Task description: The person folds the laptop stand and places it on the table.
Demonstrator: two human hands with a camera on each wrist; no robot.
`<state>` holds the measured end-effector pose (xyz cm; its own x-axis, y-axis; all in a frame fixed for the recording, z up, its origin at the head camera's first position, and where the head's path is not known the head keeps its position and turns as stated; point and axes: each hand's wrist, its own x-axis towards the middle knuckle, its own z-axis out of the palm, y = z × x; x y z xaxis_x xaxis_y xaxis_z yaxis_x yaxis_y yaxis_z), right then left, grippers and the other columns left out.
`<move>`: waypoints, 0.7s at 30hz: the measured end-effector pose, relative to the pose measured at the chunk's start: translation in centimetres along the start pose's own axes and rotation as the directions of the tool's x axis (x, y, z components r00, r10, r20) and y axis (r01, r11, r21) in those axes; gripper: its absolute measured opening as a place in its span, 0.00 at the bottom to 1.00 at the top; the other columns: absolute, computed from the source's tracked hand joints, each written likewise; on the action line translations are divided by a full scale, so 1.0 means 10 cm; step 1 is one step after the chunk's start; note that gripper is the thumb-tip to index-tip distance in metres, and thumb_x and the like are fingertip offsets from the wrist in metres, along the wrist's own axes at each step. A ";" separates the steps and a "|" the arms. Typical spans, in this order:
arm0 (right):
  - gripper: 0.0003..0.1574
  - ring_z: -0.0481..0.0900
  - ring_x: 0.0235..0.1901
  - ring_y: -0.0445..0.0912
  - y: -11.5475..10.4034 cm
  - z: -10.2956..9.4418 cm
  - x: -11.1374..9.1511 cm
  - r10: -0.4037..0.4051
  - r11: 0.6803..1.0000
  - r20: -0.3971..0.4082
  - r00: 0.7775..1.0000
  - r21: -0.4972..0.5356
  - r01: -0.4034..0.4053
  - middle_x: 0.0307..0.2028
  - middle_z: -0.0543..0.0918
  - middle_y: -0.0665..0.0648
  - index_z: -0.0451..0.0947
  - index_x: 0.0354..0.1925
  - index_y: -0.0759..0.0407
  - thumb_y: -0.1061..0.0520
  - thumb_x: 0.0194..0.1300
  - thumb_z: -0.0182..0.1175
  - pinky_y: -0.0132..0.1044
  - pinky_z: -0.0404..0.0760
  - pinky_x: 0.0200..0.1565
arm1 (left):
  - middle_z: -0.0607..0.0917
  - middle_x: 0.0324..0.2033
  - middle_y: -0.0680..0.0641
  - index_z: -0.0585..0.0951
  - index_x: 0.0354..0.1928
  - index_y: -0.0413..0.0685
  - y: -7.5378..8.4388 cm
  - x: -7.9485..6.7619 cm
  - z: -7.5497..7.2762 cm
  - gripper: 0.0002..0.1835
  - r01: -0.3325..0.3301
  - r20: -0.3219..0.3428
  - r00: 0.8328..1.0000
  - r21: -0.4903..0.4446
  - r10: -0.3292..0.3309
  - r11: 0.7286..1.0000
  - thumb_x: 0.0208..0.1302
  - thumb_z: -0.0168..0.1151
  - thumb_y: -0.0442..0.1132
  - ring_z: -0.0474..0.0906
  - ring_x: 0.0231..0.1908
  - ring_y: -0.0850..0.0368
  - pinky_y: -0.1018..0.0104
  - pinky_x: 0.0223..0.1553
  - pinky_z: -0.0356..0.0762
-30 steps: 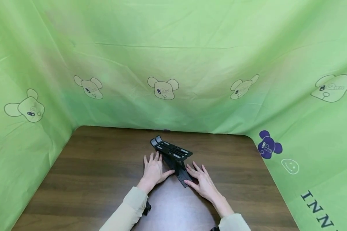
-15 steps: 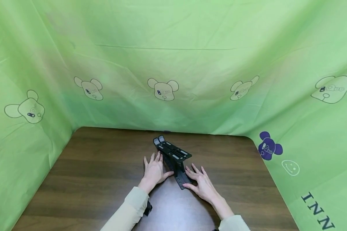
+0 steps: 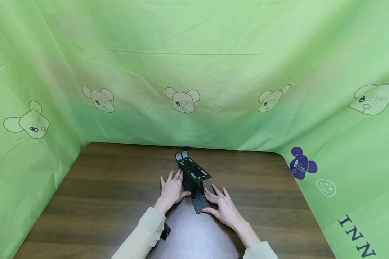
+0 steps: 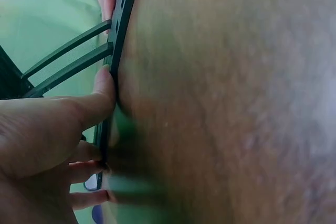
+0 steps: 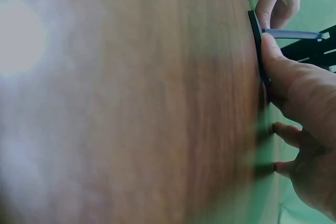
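A black laptop stand (image 3: 194, 172), unfolded with its slotted top plate raised on arms over a flat base (image 3: 200, 204), stands on the table in the head view. Along its left side lies my left hand (image 3: 171, 190), fingers stretched forward and spread, with the thumb reaching the base; in the left wrist view that thumb (image 4: 103, 85) is against the base's edge. At the stand's near right my right hand (image 3: 225, 208) touches the base with thumb and forefinger, its other fingers extended. The right wrist view has the right thumb (image 5: 271, 51) at the base's end.
The brown wooden table (image 3: 116, 187) extends around the stand on all sides. Green cloth (image 3: 181, 72) printed with bear heads hangs behind the table and along its left and right edges.
The laptop stand has turned clockwise on the table: its far end swung right and its near end left. My right hand moved slightly left with it; the left stayed almost in place.
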<state>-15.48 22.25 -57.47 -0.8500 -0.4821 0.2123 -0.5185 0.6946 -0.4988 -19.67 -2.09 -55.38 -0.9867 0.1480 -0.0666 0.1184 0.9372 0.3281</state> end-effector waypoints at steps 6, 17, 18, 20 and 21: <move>0.41 0.74 0.76 0.72 -0.04 0.01 0.00 -0.004 1.000 0.016 1.000 -0.027 0.005 0.67 0.86 0.66 0.84 0.65 0.69 0.45 0.63 0.78 0.84 0.63 0.72 | 0.68 0.85 0.46 0.70 0.83 0.44 -0.03 0.00 -0.01 0.50 -0.002 0.035 0.999 -0.042 0.003 0.999 0.66 0.78 0.60 0.61 0.85 0.39 0.20 0.80 0.56; 0.40 0.80 0.72 0.69 -0.09 0.08 -0.01 -0.063 0.993 -0.033 0.997 -0.101 0.059 0.64 0.89 0.63 0.87 0.63 0.67 0.43 0.60 0.79 0.81 0.69 0.69 | 0.65 0.86 0.46 0.68 0.84 0.48 -0.05 0.03 -0.06 0.49 0.010 0.093 0.996 -0.043 -0.006 0.999 0.67 0.77 0.58 0.58 0.86 0.40 0.22 0.82 0.53; 0.41 0.80 0.72 0.68 -0.09 0.08 0.00 -0.064 0.993 -0.035 0.997 -0.105 0.060 0.64 0.89 0.63 0.87 0.63 0.67 0.43 0.60 0.79 0.81 0.70 0.69 | 0.65 0.86 0.46 0.68 0.84 0.49 -0.06 0.03 -0.06 0.49 0.012 0.096 0.995 -0.047 -0.007 0.999 0.67 0.77 0.57 0.57 0.86 0.41 0.22 0.82 0.53; 0.41 0.81 0.71 0.68 -0.10 0.09 0.00 -0.066 0.992 -0.037 0.997 -0.113 0.061 0.64 0.89 0.63 0.87 0.63 0.67 0.43 0.60 0.79 0.81 0.70 0.69 | 0.64 0.86 0.46 0.68 0.84 0.49 -0.06 0.03 -0.06 0.49 0.014 0.101 0.995 -0.057 -0.008 0.998 0.67 0.78 0.56 0.56 0.87 0.41 0.22 0.82 0.52; 0.41 0.81 0.71 0.68 -0.10 0.10 0.00 -0.067 0.991 -0.039 0.997 -0.116 0.062 0.64 0.89 0.63 0.87 0.63 0.66 0.43 0.60 0.79 0.80 0.71 0.69 | 0.64 0.87 0.46 0.67 0.85 0.49 -0.07 0.04 -0.06 0.49 0.014 0.103 0.995 -0.061 -0.008 0.998 0.67 0.77 0.56 0.56 0.87 0.41 0.22 0.83 0.51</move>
<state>-14.86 21.00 -57.76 -0.8161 -0.5067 0.2778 -0.5778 0.7201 -0.3841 -20.17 -2.86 -55.08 -0.9710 0.1726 -0.1656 0.0977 0.9181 0.3840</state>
